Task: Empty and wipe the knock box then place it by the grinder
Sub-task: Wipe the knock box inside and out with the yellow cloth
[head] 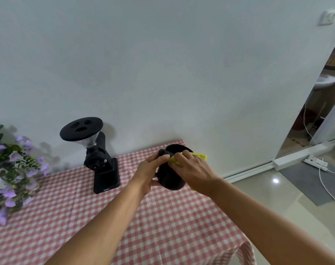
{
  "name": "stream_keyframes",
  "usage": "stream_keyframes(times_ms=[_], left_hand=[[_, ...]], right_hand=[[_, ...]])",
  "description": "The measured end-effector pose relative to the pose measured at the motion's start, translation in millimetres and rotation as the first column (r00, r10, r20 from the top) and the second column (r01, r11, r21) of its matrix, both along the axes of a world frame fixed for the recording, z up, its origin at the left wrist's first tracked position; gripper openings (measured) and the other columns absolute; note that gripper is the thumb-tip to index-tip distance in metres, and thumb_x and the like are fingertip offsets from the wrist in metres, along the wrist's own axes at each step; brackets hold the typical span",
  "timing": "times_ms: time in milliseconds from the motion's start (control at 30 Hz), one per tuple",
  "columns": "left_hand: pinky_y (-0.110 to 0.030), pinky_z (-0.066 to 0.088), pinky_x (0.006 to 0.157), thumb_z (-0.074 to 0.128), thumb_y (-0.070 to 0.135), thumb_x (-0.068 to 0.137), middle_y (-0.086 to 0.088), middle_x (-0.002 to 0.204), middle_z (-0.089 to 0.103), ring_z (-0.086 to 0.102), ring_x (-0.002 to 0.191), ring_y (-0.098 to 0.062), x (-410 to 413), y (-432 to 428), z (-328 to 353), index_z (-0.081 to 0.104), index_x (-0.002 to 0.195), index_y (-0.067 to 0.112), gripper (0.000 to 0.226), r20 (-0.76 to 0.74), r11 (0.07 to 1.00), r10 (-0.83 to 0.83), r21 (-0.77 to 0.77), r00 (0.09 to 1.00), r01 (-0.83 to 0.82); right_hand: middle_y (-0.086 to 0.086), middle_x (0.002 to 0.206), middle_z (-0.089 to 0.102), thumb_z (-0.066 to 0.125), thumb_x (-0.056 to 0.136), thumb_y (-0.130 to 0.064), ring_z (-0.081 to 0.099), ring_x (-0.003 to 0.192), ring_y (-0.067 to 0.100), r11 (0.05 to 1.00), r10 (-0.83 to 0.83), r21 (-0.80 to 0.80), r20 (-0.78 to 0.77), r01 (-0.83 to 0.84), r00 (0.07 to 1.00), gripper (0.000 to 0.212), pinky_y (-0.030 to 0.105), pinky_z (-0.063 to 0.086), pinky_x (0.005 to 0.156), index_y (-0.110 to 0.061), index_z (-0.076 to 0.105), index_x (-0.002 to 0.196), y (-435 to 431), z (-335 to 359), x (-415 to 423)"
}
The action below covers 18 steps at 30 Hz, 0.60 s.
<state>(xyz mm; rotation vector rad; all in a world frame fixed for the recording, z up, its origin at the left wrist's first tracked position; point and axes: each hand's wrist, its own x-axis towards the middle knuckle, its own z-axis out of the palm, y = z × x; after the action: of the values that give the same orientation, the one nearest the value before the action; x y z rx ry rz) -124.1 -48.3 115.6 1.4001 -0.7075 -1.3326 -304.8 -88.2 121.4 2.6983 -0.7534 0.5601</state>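
The round black knock box (169, 178) is held tilted above the far right part of the table, its open mouth turned away from me. My left hand (150, 172) grips its left side and rim. My right hand (193, 170) presses a yellow cloth (199, 156) against the rim and upper side of the box. The black grinder (100, 161), with a wide lidded hopper, stands on the table to the left of the box, near the wall.
The table carries a red-and-white checked cloth (124, 226). Purple flowers (10, 169) crowd its left edge. On the floor at the right are a power strip (315, 162) with a white cable, a grey mat and an open doorway.
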Motion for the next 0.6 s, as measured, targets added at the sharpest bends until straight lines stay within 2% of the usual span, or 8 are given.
stream_keyframes(times_ms=[100, 200, 300, 367, 467, 533, 600], left_hand=[[-0.054, 0.061, 0.080, 0.082, 0.033, 0.079, 0.009, 0.114, 0.071, 0.064, 0.112, -0.035, 0, 0, 5, 0.071, 0.115, 0.038, 0.038, 0.003, 0.999, 0.030, -0.019, 1.000, -0.030], [-0.046, 0.061, 0.071, 0.081, 0.029, 0.081, 0.011, 0.104, 0.069, 0.064, 0.107, -0.029, 5, -1, 8, 0.067, 0.125, 0.033, 0.047, -0.015, 0.994, 0.097, -0.047, 0.995, -0.098], [-0.045, 0.061, 0.070, 0.081, 0.030, 0.080, 0.007, 0.113, 0.070, 0.064, 0.109, -0.027, 6, -1, 6, 0.067, 0.128, 0.031, 0.050, -0.047, 0.985, 0.147, -0.083, 0.988, -0.150], [-0.046, 0.062, 0.073, 0.083, 0.031, 0.077, 0.001, 0.122, 0.071, 0.065, 0.112, -0.026, 0, 0, 3, 0.069, 0.126, 0.031, 0.051, -0.065, 0.976, 0.184, -0.103, 0.981, -0.190], [-0.047, 0.064, 0.069, 0.084, 0.024, 0.078, -0.002, 0.119, 0.073, 0.070, 0.105, -0.022, -11, -1, 3, 0.071, 0.123, 0.026, 0.047, -0.122, 0.951, 0.260, -0.141, 0.958, -0.276], [-0.043, 0.064, 0.063, 0.081, 0.019, 0.081, -0.001, 0.113, 0.075, 0.075, 0.088, -0.015, -19, -1, 4, 0.071, 0.123, 0.022, 0.043, -0.148, 0.944, 0.258, -0.174, 0.955, -0.282], [-0.036, 0.061, 0.063, 0.079, 0.017, 0.084, -0.004, 0.112, 0.075, 0.075, 0.075, -0.008, -24, 0, 5, 0.071, 0.122, 0.022, 0.040, -0.154, 0.947, 0.231, -0.191, 0.961, -0.259]], right_hand=[[0.005, 0.100, 0.057, 0.076, 0.074, -0.006, 0.055, 0.080, 0.022, 1.000, -0.014, 0.026, 0.015, 0.014, 1.000, 0.044, 0.035, 0.052, 0.056, -0.014, 0.067, 0.116, -2, 0, -2], [0.005, 0.104, 0.059, 0.076, 0.075, -0.006, 0.057, 0.086, 0.025, 0.991, -0.073, 0.115, 0.055, 0.067, 0.996, 0.044, 0.035, 0.053, 0.063, -0.017, 0.069, 0.117, 1, 1, -11], [0.002, 0.118, 0.055, 0.064, 0.085, -0.002, 0.053, 0.101, 0.024, 0.953, -0.196, 0.261, 0.155, 0.151, 0.968, 0.043, 0.036, 0.053, 0.072, -0.022, 0.064, 0.124, 6, -1, -13], [0.000, 0.122, 0.057, 0.063, 0.086, -0.002, 0.053, 0.103, 0.024, 0.952, -0.211, 0.264, 0.192, 0.157, 0.958, 0.046, 0.038, 0.057, 0.071, -0.023, 0.062, 0.127, 11, -8, -7], [0.004, 0.128, 0.060, 0.058, 0.091, -0.002, 0.054, 0.113, 0.028, 0.928, -0.233, 0.341, 0.224, 0.148, 0.946, 0.044, 0.039, 0.053, 0.085, -0.016, 0.060, 0.133, 22, -22, 11], [0.008, 0.125, 0.061, 0.055, 0.094, -0.002, 0.056, 0.112, 0.030, 0.874, -0.293, 0.477, 0.360, 0.095, 0.886, 0.040, 0.032, 0.049, 0.088, -0.008, 0.060, 0.133, 31, -26, 28], [0.006, 0.118, 0.060, 0.052, 0.098, -0.005, 0.057, 0.108, 0.026, 0.770, -0.411, 0.638, 0.490, 0.005, 0.769, 0.036, 0.013, 0.040, 0.084, -0.005, 0.059, 0.133, 39, -20, 43]])
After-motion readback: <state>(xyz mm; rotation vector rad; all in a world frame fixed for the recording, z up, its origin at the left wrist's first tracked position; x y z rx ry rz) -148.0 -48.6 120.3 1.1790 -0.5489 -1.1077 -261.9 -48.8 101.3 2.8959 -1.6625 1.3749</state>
